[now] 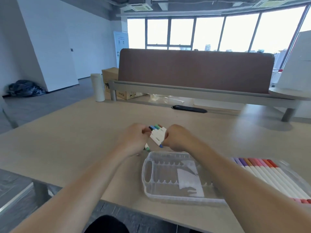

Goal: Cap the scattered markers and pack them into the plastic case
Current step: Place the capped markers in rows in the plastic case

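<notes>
Left hand: fingers curled round the left side of the marker bundle, gripping it.
Right hand: clenched on the bundle's right side, pinching near its blue near tip.
Marker bundle: white barrels with black, blue and green caps at the far end, held between both hands at 12 o'clock from the plastic case.
Loose marker: green end, on the table by the left hand, at 11 o'clock from the case.
Plastic case: clear and open, lying between the forearms, with a white sheet inside.
Row of markers: purple to red caps, at 3 o'clock from the case.
</notes>
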The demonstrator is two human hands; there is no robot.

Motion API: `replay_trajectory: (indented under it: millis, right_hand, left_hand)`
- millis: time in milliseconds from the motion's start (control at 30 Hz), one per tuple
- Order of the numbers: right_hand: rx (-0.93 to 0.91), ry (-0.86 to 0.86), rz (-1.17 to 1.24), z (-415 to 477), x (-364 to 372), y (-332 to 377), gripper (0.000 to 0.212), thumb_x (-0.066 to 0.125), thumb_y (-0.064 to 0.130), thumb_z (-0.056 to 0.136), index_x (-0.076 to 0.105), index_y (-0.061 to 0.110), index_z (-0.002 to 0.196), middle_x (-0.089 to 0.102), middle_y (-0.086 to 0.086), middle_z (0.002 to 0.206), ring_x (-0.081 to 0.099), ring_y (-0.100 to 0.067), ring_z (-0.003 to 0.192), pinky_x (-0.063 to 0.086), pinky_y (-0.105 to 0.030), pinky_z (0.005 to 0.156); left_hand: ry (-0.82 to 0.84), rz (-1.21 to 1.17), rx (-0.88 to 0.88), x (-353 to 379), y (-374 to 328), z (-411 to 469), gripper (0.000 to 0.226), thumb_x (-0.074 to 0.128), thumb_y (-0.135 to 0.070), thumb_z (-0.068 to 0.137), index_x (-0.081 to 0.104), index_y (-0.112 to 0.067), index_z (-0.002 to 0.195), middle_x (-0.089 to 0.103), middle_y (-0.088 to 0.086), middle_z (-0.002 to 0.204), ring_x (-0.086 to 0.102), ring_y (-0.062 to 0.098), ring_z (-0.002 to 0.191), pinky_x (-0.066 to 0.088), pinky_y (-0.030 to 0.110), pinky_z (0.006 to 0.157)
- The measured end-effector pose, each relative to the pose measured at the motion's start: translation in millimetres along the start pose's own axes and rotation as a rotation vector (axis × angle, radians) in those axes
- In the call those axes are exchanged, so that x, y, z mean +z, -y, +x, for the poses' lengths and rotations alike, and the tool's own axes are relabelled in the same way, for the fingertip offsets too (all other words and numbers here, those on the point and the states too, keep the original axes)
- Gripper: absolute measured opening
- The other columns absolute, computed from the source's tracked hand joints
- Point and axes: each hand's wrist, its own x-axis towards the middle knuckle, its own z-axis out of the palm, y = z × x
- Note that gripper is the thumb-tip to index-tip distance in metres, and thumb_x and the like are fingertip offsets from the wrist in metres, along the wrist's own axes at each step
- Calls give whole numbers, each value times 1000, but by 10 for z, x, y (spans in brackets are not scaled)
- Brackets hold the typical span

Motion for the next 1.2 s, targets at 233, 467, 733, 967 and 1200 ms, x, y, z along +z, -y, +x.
replay_trajectory:
  millis: [233,467,733,967,1200]
  right_hand:
    - [-68,20,3,339,144,558,27,65,13,84,49,11,62,47,-5,60,46,-22,54,34,-26,50]
    - [-47,22,-113,507,235,781,19,58,14,87,51,15,70,55,-3,72,54,-21,66,44,-32,64]
    - [53,13,-185,542,63,568,18,61,18,92,55,10,78,54,-5,77,59,-24,79,48,-33,69]
    - [127,56,-158,465,81,418,19,70,14,81,53,12,72,57,-5,71,57,-22,65,47,-30,62]
    - [59,33,-204,397,133,476,19,67,5,74,51,14,69,56,-5,71,57,-23,68,47,-30,62]
  left_hand:
    - [-58,10,-18,-230,353,157,24,50,-13,96,72,-11,107,67,0,107,58,17,95,37,23,71]
    - [-56,16,-53,-291,549,150,21,51,-18,96,71,-16,102,68,3,106,61,20,96,47,32,84]
    - [-5,-36,-70,-239,526,106,24,49,-22,98,68,-10,108,65,5,104,56,16,87,35,16,61]
    - [23,-58,-45,-101,408,140,20,50,-22,98,67,-12,103,62,0,93,53,13,77,36,20,60]
    - [21,-76,-44,-92,361,119,24,49,-18,97,68,-7,105,67,11,104,59,22,88,38,21,62]
